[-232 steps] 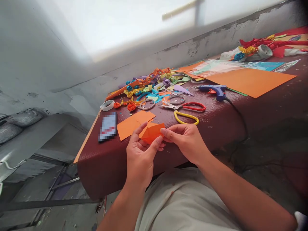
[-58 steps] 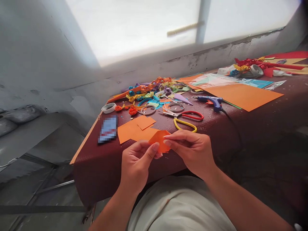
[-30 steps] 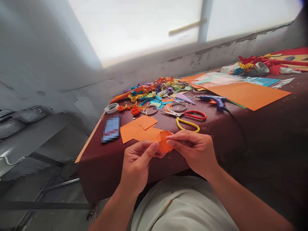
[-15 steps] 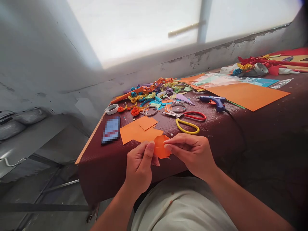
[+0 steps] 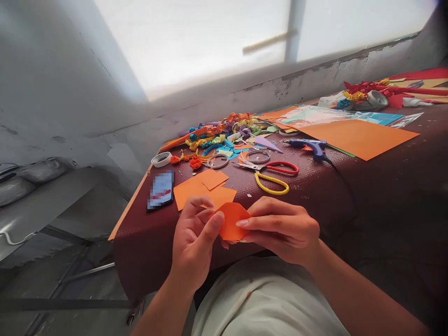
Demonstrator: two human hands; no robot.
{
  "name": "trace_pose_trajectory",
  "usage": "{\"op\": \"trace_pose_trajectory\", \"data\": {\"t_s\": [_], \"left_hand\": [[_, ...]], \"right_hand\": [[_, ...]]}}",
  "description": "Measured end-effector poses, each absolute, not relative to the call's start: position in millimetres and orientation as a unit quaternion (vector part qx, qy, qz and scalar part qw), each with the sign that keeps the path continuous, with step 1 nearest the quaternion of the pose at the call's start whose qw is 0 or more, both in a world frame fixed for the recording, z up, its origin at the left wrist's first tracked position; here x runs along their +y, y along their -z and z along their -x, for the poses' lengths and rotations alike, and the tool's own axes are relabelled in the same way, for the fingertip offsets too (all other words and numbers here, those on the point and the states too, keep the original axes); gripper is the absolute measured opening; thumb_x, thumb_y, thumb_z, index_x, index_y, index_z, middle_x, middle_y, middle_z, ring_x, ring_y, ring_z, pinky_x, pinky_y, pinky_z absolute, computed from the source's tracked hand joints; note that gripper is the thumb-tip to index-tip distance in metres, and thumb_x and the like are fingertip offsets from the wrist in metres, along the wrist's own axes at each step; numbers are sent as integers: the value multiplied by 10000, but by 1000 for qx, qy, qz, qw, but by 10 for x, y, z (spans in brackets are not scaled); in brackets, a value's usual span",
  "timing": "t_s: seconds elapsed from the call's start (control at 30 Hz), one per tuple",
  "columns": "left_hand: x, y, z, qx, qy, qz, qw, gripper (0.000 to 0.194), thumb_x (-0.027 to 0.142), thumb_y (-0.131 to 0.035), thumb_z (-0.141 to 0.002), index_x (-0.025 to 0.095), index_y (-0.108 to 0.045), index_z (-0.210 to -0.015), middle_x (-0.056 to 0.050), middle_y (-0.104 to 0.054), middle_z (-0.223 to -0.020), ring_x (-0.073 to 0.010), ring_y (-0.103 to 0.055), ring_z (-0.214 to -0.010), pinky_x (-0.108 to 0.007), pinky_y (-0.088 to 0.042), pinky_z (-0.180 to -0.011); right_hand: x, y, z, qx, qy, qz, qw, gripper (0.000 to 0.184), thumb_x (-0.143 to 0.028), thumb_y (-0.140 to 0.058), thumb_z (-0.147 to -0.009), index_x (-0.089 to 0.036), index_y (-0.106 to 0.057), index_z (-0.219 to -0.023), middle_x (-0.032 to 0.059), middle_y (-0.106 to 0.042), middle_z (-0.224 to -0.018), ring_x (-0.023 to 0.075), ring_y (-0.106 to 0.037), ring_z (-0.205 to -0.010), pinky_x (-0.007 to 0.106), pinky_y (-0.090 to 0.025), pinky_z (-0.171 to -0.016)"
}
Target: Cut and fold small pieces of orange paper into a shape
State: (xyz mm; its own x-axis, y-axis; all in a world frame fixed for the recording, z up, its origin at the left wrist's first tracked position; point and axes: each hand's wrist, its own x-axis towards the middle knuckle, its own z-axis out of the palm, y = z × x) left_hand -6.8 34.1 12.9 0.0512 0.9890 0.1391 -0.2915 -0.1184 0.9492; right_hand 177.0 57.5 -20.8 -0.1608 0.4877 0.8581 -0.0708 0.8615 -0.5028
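Between my hands, just above the table's front edge, is a small piece of orange paper [image 5: 232, 220] with angled corners. My left hand [image 5: 196, 235] pinches its left side, thumb on top, with the index finger raised and bent. On the opposite side, my right hand [image 5: 285, 228] grips the paper between thumb and fingers. Just beyond lie orange paper sheets [image 5: 191, 189], a smaller orange piece resting on top. Scissors [image 5: 269, 172] with one red and one yellow handle lie past my right hand.
A phone [image 5: 160, 190] and a white tape roll [image 5: 161, 159] lie at the left. Behind them is a heap of colourful paper strips [image 5: 224, 128]. A blue glue gun [image 5: 311, 147] trails its cord rightward, near a large orange sheet [image 5: 374, 140]. Red paper scraps [image 5: 367, 88] fill the far right.
The orange paper has turned and come slightly nearer, showing a smoother face. My left index finger has lifted, and my right hand has shifted its grip lower on the paper's right side.
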Motion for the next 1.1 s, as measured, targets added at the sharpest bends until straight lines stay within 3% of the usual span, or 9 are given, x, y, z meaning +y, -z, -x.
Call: {"op": "trace_pose_trajectory", "data": {"t_s": [0.1,0.23,0.37,0.6,0.83,1.1], "left_hand": [[317,-142,77,336,-627,-501,493,450,365,-894,-752,327,-681,-1146,24,-707,-816,-121,-633,-586,-244,-565,-578],[386,-110,201,313,-588,-640,384,196,155,-881,-749,275,-821,-892,-33,-755,-853,-154,-689,-728,-256,-580,-685],[465,-89,285,325,-556,-692,327,190,81,-832,-771,265,-842,-819,-49,-763,-794,-167,-683,-716,-249,-540,-618],[461,-65,192,350,-578,-619,400,119,130,-885,-723,220,-819,-764,-43,-744,-735,-157,-678,-685,-254,-562,-642],[442,-40,60,404,-604,-552,408,86,169,-860,-773,195,-784,-746,-14,-738,-711,-132,-703,-672,-220,-588,-669],[455,-22,6,422,-617,-525,407,140,172,-876,-756,170,-736,-748,0,-740,-718,-124,-725,-667,-212,-614,-690]], "right_hand": [[564,178,-1779,-708,-233,160,648,359,-111,-795,-858,-292,-806,-1168,52,-768,-871,165,-694,-714,270,-596,-645],[565,170,-1791,-687,-284,183,644,256,-137,-818,-840,-288,-837,-1047,49,-777,-868,173,-714,-723,280,-598,-652],[572,186,-1774,-668,-332,190,638,199,-151,-813,-845,-280,-838,-994,54,-780,-880,186,-721,-777,293,-596,-671],[550,164,-1671,-567,-439,246,652,69,-223,-864,-793,-228,-803,-825,45,-762,-799,180,-707,-747,289,-612,-665],[545,154,-1575,-493,-494,301,650,180,-289,-908,-735,-210,-746,-741,33,-763,-773,167,-721,-718,254,-614,-658],[566,151,-1531,-466,-508,332,644,307,-418,-935,-678,-213,-709,-707,55,-782,-775,207,-741,-689,295,-622,-598]]}}
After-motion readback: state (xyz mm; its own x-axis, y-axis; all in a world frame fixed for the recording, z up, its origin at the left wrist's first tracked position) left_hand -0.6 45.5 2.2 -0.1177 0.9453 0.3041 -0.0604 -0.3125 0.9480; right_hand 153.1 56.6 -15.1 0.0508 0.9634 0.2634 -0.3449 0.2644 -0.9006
